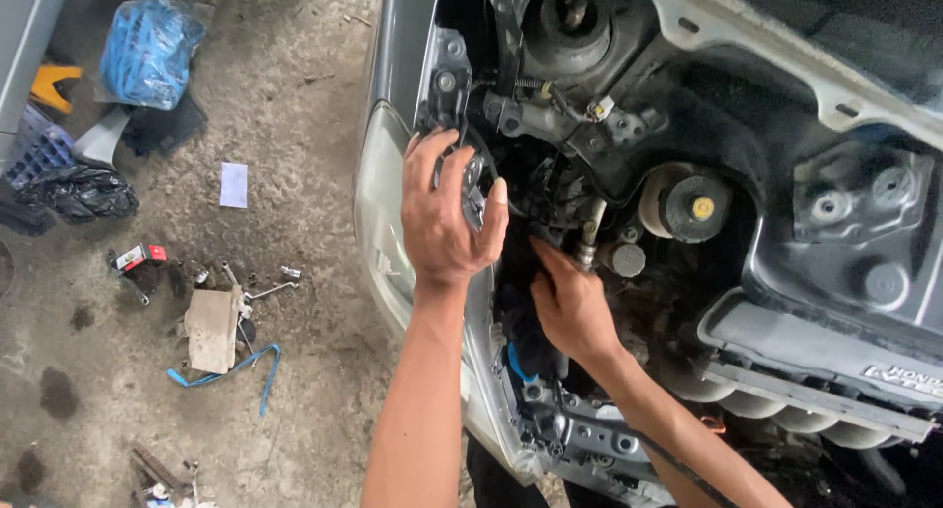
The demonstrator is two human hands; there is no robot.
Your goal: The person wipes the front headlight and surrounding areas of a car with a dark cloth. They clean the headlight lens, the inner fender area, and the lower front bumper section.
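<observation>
Grey painted metal of a car's front end (pixel 398 66) fills the right of the view, with the open engine bay (pixel 688 272) beside it, and everything else is placed from that bay. At the bay's left edge, the person's left hand (pixel 447 213) presses flat against a black round plastic part behind the clear headlamp housing (pixel 378 223); its fingers (pixel 432 159) are spread and curled loosely over the part, the thumb (pixel 496 208) hooked round its right side, so the hand is grasping it rather than clenched. Just inside the bay, lower and to the right of that hand, the right hand (pixel 570 307) reaches down into a dark gap; its index finger (pixel 545 253) points up toward a thin silver metal pipe (pixel 589 235), and whether the other fingers grip anything cannot be told, since they are hidden in shadow. A cream-and-black round pulley with a yellow centre (pixel 688 205) sits deeper in the bay, right of both hands. Well left of the bay, on the stained concrete floor (pixel 295 370), lie a piece of brown cardboard (pixel 213 329), scattered silver wrenches (pixel 265 290), a blue strap (pixel 236 368) and a blue plastic bag (pixel 147 48)
</observation>
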